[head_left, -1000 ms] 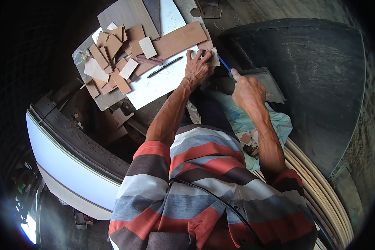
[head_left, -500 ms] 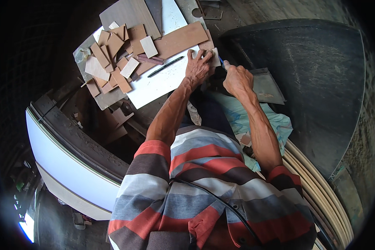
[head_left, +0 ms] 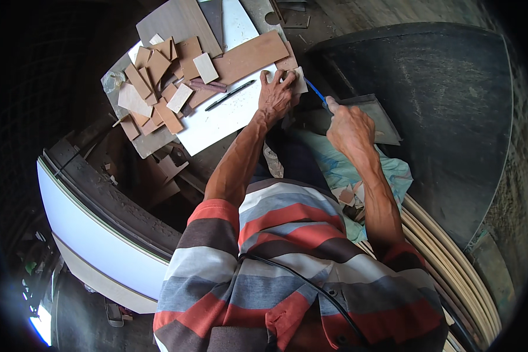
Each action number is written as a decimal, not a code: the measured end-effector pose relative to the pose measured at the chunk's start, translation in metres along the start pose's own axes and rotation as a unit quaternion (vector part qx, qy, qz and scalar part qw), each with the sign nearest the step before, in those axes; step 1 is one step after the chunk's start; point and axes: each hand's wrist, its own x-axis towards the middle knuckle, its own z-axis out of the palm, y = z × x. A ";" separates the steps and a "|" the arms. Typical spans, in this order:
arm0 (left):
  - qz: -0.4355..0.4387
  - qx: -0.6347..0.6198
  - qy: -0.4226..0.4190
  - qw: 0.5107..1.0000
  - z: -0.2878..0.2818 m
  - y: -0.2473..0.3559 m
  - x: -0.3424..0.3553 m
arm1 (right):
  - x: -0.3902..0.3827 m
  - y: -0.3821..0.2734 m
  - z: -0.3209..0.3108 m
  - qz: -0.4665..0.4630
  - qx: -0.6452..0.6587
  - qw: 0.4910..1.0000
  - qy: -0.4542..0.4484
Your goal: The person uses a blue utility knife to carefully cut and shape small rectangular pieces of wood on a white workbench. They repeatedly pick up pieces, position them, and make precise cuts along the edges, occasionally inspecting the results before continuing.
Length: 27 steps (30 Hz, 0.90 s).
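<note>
My left hand (head_left: 275, 94) is closed with bent fingers on a small pale wood piece (head_left: 301, 81), holding it down at the right edge of the worktable. From that edge a long, thin blue tool (head_left: 315, 90), which looks like a hacksaw, runs back to my right hand (head_left: 351, 124). The fingers of that hand are wrapped round its handle, with the thumb laid along the top. Whether the tool touches the wood piece is hidden. Left of my left hand, a black pen (head_left: 230, 95) lies on a white board (head_left: 217, 121).
Several brown and pale wood offcuts (head_left: 157, 64) are heaped on the table's left part. A long brown board (head_left: 252, 57) lies behind the pen. At right stands a large dark curved panel (head_left: 428, 117). Pale green cloth (head_left: 328, 161) and stacked wood strips (head_left: 452, 258) lie below my right arm.
My right hand has drawn back toward me and to the right, so more of the blue tool shows. My left hand stays on the wood piece.
</note>
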 end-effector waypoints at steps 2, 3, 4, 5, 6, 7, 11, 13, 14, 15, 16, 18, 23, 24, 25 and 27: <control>0.019 -0.010 -0.001 1.000 -0.003 0.007 0.007 | 0.031 -0.005 0.017 0.009 0.005 1.000 0.008; 0.021 -0.014 0.000 1.000 -0.004 0.008 0.009 | 0.044 -0.006 0.027 0.015 0.003 1.000 0.007; 0.016 -0.011 0.002 1.000 -0.004 0.003 0.010 | 0.042 -0.009 0.019 0.010 0.006 1.000 0.005; 0.005 -0.012 0.002 1.000 -0.001 0.002 0.005 | 0.029 -0.012 0.007 0.004 0.005 1.000 -0.002; -0.006 -0.013 0.002 1.000 0.002 0.001 0.001 | 0.016 -0.012 -0.002 -0.002 0.004 1.000 -0.010; -0.002 -0.011 0.002 1.000 0.001 0.001 0.001 | 0.002 -0.006 -0.007 0.006 -0.003 1.000 -0.010; 0.016 -0.010 -0.005 1.000 -0.003 0.006 0.007 | 0.038 -0.012 0.012 -0.002 -0.014 1.000 -0.004; 0.017 -0.008 0.000 1.000 -0.004 0.002 0.008 | 0.035 -0.008 0.013 -0.001 -0.010 1.000 0.000; 0.006 -0.010 0.005 1.000 -0.001 0.001 0.004 | 0.030 -0.009 0.010 -0.008 -0.012 1.000 -0.004; -0.005 -0.012 0.010 1.000 0.002 0.000 0.000 | 0.014 -0.007 -0.001 -0.008 0.009 1.000 -0.007; 0.002 -0.003 -0.011 1.000 -0.003 0.001 0.001 | 0.010 -0.003 -0.001 -0.004 0.005 1.000 -0.007; 0.014 0.013 -0.055 0.998 -0.011 0.003 0.004 | 0.007 0.001 0.001 0.005 -0.002 1.000 -0.006; 0.012 -0.003 0.040 0.999 0.006 -0.001 0.003 | 0.031 -0.003 0.013 0.005 -0.011 1.000 -0.006; 0.001 -0.011 0.055 0.998 0.011 -0.002 -0.002 | 0.010 0.000 0.002 0.001 -0.014 1.000 -0.004; 0.003 -0.021 0.047 0.999 0.007 -0.001 -0.001 | -0.001 0.003 -0.003 0.004 -0.013 1.000 0.002; 0.010 -0.005 0.000 1.000 0.001 0.001 0.001 | 0.008 0.003 0.007 0.005 0.005 1.000 0.003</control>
